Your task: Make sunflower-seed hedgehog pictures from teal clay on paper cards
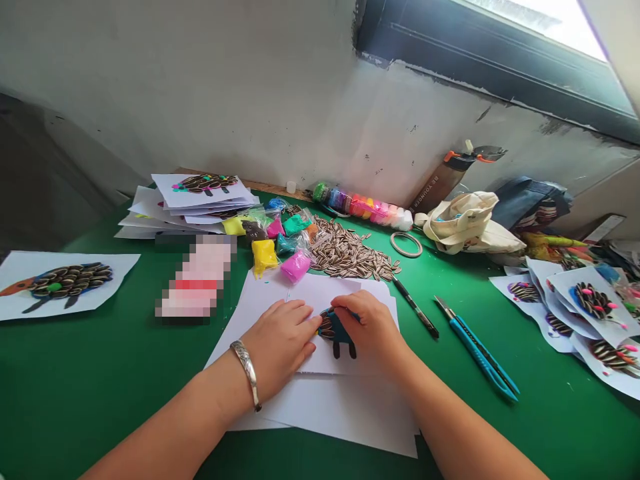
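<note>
White sheets of paper (pixel 360 413) lie stacked in front of me. On the top one is a flat blue clay animal shape (pixel 341 331) with two dark legs (pixel 337 350) and striped sunflower seeds (pixel 326 327) on its left part. My left hand (pixel 281 333), a silver bangle at its wrist, rests on the paper with fingers stretched, their tips at the seeds. Over the shape's upper right, my right hand (pixel 373 327) is closed in a pinch; whatever it may hold is hidden. Its fingers cover part of the blue clay.
Beyond the paper lie a heap of sunflower seeds (pixel 350 250) and bagged coloured clay (pixel 264 255). To the right are a pen (pixel 416 308) and a blue craft knife (pixel 477 350), blade showing. Finished seed pictures (pixel 70 283) lie left, others (pixel 595 307) far right. A bottle (pixel 443 177) leans behind.
</note>
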Demonstrator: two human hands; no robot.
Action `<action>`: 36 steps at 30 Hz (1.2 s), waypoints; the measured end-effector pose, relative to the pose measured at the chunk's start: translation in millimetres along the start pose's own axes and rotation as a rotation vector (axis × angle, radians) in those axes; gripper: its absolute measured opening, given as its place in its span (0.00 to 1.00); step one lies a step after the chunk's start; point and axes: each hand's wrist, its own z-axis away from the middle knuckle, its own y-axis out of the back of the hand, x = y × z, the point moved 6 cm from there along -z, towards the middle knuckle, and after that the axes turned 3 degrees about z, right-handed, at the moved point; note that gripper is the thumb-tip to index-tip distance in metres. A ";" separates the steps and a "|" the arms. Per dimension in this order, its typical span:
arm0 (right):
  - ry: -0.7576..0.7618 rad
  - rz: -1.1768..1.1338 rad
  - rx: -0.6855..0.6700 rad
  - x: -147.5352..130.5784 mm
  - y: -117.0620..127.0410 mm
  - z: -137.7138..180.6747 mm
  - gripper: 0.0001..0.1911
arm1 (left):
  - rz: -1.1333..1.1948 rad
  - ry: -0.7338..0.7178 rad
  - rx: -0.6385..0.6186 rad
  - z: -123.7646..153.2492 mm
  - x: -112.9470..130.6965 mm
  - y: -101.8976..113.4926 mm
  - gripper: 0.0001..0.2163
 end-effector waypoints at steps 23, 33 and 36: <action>0.144 0.265 0.034 -11.6 -10.4 1.1 0.10 | -0.029 0.019 0.014 -0.4 2.0 -2.5 0.15; 0.134 0.241 0.016 -15.4 -12.4 0.9 0.12 | -0.027 0.039 -0.020 -1.9 3.8 -1.3 0.13; 0.124 0.218 0.068 -11.7 -3.6 2.2 0.09 | -0.024 0.039 -0.026 -1.9 3.6 -1.7 0.13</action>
